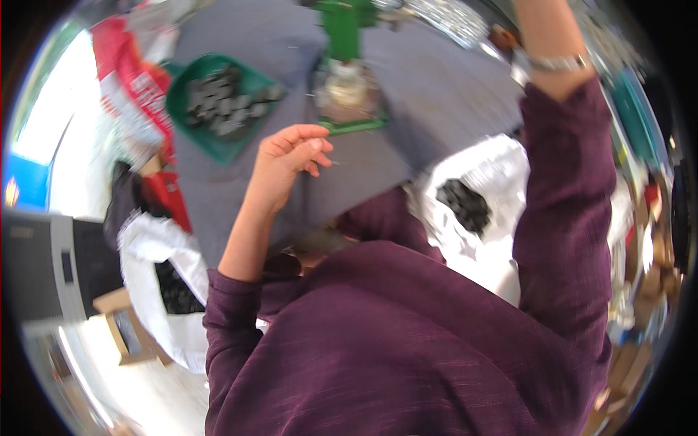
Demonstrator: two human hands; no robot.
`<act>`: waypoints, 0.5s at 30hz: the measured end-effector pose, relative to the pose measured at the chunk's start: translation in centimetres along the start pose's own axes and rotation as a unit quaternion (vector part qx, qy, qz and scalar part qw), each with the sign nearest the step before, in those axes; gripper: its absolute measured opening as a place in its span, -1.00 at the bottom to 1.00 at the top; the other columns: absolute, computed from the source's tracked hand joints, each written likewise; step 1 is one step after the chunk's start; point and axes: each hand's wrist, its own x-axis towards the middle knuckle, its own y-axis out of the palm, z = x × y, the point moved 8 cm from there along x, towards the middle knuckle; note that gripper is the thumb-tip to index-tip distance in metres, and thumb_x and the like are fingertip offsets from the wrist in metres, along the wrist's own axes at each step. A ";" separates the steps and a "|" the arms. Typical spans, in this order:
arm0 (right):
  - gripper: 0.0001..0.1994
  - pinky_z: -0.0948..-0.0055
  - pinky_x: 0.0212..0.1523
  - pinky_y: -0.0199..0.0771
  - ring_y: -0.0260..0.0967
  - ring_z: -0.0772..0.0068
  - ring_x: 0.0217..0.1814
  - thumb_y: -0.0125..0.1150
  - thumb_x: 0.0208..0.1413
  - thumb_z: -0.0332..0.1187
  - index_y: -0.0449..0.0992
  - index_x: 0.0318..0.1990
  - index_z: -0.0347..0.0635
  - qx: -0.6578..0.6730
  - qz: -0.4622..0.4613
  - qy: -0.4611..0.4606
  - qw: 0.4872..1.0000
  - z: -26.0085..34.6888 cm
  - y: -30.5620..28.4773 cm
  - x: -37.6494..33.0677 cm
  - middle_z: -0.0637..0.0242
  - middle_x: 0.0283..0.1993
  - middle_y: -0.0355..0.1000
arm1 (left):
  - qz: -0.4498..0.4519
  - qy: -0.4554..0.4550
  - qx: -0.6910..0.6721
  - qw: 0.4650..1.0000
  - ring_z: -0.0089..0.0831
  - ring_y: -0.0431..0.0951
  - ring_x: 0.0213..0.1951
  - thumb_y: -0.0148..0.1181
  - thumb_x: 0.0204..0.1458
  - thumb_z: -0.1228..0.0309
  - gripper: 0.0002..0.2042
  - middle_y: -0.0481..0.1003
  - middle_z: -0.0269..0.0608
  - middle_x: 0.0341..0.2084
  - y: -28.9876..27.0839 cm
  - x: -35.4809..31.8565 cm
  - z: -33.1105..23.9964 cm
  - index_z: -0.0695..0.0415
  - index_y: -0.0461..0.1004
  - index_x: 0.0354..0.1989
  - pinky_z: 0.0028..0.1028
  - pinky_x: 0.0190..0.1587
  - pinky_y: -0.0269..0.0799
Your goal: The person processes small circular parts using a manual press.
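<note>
My left hand (292, 156) hovers over the near edge of the cloth-covered table, just left of the green machine's foot. Its fingers are loosely bent and a little apart, and I see nothing held between them. Of my right arm (563, 145), the raised sleeve and a wrist with a metal band (558, 63) show; the hand itself is cut off by the top edge. The green upright machine (340, 33), which looks like a hand press, has a pale round part (345, 89) at its middle, blurred. Left of it, a green scoop-shaped tray (190, 134) holds several dark grey small pieces (225, 102).
At my right, a white sack (472, 251) holds black pieces (464, 206). Another open white sack (142, 243) with black contents stands at my left. A red and white bag (134, 80) lies beside the grey tablecloth (443, 87). A cardboard box (131, 327) sits on the floor.
</note>
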 end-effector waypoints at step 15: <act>-0.76 0.60 -0.47 0.37 0.37 0.57 -0.46 0.13 0.15 -0.42 0.53 -0.12 -0.43 0.048 -0.043 0.086 0.994 0.2 0.5 0.2 0.29 -0.43 0.47 | -0.375 0.156 0.512 0.757 -0.26 0.63 -0.34 0.16 -0.09 0.43 -0.78 0.61 -0.08 -0.41 -19.6 0.1 -9.6 0.14 0.62 -0.25 -0.38 -0.21 0.49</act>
